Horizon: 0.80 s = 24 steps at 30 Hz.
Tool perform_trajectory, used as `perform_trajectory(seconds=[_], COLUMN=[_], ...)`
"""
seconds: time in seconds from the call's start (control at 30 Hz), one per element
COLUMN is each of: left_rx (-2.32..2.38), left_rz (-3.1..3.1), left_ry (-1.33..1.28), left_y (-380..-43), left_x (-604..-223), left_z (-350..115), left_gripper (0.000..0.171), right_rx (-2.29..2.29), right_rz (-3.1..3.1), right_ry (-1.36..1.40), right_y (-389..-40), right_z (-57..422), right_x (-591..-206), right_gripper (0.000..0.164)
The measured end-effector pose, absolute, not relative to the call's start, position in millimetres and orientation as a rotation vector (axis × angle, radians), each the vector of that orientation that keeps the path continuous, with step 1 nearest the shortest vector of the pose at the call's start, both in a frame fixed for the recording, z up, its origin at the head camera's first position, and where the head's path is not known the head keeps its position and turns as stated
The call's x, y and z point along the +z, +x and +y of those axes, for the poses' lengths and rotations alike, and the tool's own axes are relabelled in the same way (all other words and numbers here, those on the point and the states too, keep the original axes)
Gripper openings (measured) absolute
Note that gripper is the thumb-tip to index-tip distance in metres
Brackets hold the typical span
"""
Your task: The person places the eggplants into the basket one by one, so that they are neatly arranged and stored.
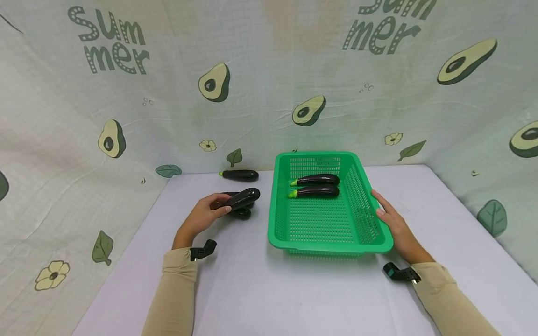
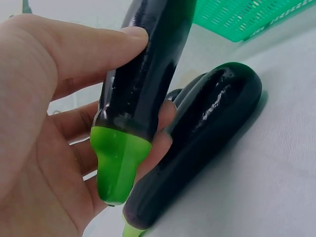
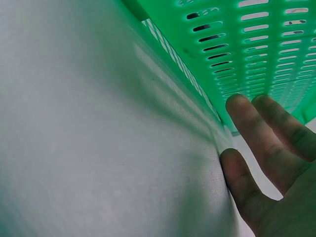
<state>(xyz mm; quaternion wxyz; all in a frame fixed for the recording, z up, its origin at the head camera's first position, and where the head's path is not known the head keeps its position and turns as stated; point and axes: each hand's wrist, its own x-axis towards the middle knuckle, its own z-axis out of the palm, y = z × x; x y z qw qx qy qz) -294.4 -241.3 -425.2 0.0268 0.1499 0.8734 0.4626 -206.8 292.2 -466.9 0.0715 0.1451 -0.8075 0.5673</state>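
Observation:
My left hand (image 1: pixel 203 215) grips a dark, glossy eggplant (image 1: pixel 243 199) between thumb and fingers. Its bright green stem end (image 2: pixel 118 165) points toward the palm in the left wrist view. Just below the held one, more eggplants lie on the table, the nearest an eggplant (image 2: pixel 197 143) beside my fingertips; the held one partly hides them in the head view. At the right side of a green plastic basket (image 1: pixel 290 244), my right hand (image 1: pixel 397 228) rests with fingers extended against the slotted wall. Two eggplants (image 1: pixel 317 191) lie side by side inside the basket, stems to the left.
Another eggplant (image 1: pixel 240 175) lies near the back edge of the white-covered table (image 1: pixel 319 294). A cloth backdrop (image 1: pixel 256 126) printed with avocados and leaves hangs behind and at both sides. Each wrist wears a black band (image 1: pixel 203 250).

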Motion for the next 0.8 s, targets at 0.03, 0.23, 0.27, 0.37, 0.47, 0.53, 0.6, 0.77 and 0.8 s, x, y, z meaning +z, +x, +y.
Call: perform_trajectory(seconds=[0.03, 0.23, 0.27, 0.37, 0.47, 0.53, 0.6, 0.77, 0.8], left_rx=[1.441, 1.488, 1.499, 1.540, 1.585, 1.618, 1.635, 1.670, 1.680], left_rz=[2.692, 2.676, 2.671, 2.665, 2.669, 2.667, 2.662, 2.621, 2.613], left_ry=[0.469, 0.488, 0.492, 0.501, 0.498, 0.496, 0.502, 0.506, 0.496], left_y=[-295, -295, -295, -295, -294, -294, -295, -296, -296], left_x=[-425, -425, -425, -426, -427, -427, -427, -428, -428], left_z=[-241, -238, -237, -235, -231, -228, -225, -218, -217], left_gripper=[0.042, 0.042, 0.042, 0.042, 0.040, 0.038, 0.038, 0.042, 0.042], right_rx=[1.705, 1.702, 1.700, 1.703, 1.705, 1.704, 1.695, 1.682, 1.683], right_rz=[-2.427, -2.431, -2.432, -2.432, -2.435, -2.437, -2.443, -2.449, -2.448], right_ry=[0.440, 0.443, 0.442, 0.442, 0.444, 0.445, 0.438, 0.427, 0.427], right_y=[-207, -207, -207, -207, -207, -207, -207, -206, -206], right_z=[292, 292, 292, 291, 291, 291, 291, 292, 292], right_x=[-467, -468, -469, -469, -469, -468, -468, -468, -468], right_gripper=[0.053, 0.053, 0.053, 0.053, 0.053, 0.053, 0.053, 0.053, 0.053])
